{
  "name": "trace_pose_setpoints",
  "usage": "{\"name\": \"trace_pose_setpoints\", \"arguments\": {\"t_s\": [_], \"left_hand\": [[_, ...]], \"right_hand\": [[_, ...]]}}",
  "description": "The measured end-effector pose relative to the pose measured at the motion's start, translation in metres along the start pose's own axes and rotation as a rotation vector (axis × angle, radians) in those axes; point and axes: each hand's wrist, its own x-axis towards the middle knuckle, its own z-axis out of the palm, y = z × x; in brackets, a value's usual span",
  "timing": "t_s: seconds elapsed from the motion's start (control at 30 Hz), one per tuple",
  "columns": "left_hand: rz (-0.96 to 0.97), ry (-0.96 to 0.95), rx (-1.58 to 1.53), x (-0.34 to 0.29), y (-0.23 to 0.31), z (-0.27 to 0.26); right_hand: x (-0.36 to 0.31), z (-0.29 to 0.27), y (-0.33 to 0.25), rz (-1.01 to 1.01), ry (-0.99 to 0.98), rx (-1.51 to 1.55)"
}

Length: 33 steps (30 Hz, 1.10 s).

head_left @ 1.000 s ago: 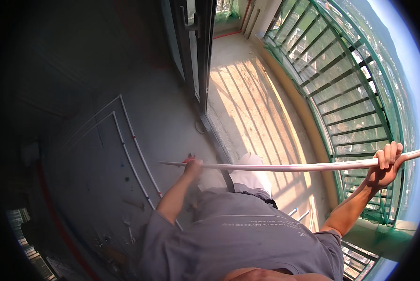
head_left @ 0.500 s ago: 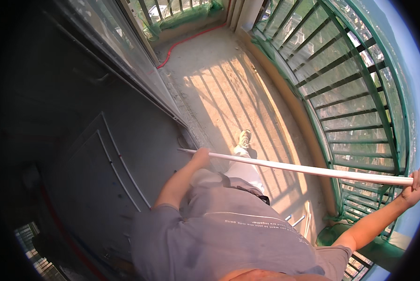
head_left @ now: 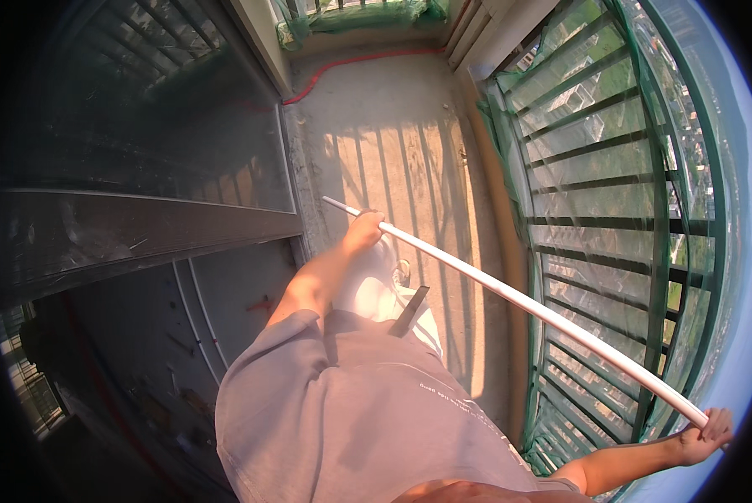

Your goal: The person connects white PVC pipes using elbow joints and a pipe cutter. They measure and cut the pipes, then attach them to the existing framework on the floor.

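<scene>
A long, slim, round white pipe [head_left: 518, 299] is slanting across a sunlit, narrow balcony [head_left: 443, 356] in front of us, and we are holding it raised in both bare hands. Our left hand [head_left: 366, 228] is wrapping around the pipe close to its upper-left end, pressing firmly on it and leaving a short tip poking out beyond the grip. Our right hand [head_left: 705, 436], reaching far out to the side, is closing around the pipe near its opposite end, over by the green metal railing [head_left: 661, 210]; whether it is touching that railing, we are unable to tell. We are wearing a grey short-sleeved cloth shirt [head_left: 376, 411] and pale trousers [head_left: 363, 289]. Below, the bare grey concrete floor [head_left: 380, 92] is catching dark barred shadows [head_left: 384, 163], while a thin red flexible hose [head_left: 334, 67] is curving along its far end, near translucent green mesh netting [head_left: 363, 25]. To our left, a large dark-framed glass panel [head_left: 175, 142] is standing, and two slender white tubes [head_left: 193, 306] are running side by side through the shade.
</scene>
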Motion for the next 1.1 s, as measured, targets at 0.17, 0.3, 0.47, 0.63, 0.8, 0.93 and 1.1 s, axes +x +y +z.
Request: {"name": "trace_pose_setpoints", "arguments": {"t_s": [0.17,0.3,0.47,0.63,0.8,0.93,1.1], "left_hand": [[-0.09,0.067,0.251,0.128,0.013,-0.08],[-0.193,-0.076,0.295,0.231,-0.013,-0.142],[-0.301,-0.074,0.304,0.351,-0.087,-0.2],[-0.259,-0.193,0.352,0.436,-0.136,-0.201],[-0.202,-0.253,0.326,0.513,-0.142,-0.177],[-0.316,-0.278,0.307,0.555,-0.172,-0.175],[-0.343,-0.174,0.318,0.592,-0.238,-0.182]], "right_hand": [[0.09,-0.001,0.08,-0.027,0.105,-0.002],[0.148,0.019,0.172,-0.058,0.338,-0.128],[0.2,0.117,0.33,-0.083,0.057,0.103],[0.228,0.229,0.464,-0.133,0.448,-0.439],[0.251,0.272,0.598,0.257,-0.027,-0.017],[0.267,0.282,0.704,0.366,-0.145,-0.117],[0.281,0.276,0.804,0.421,-0.383,-0.24]]}}
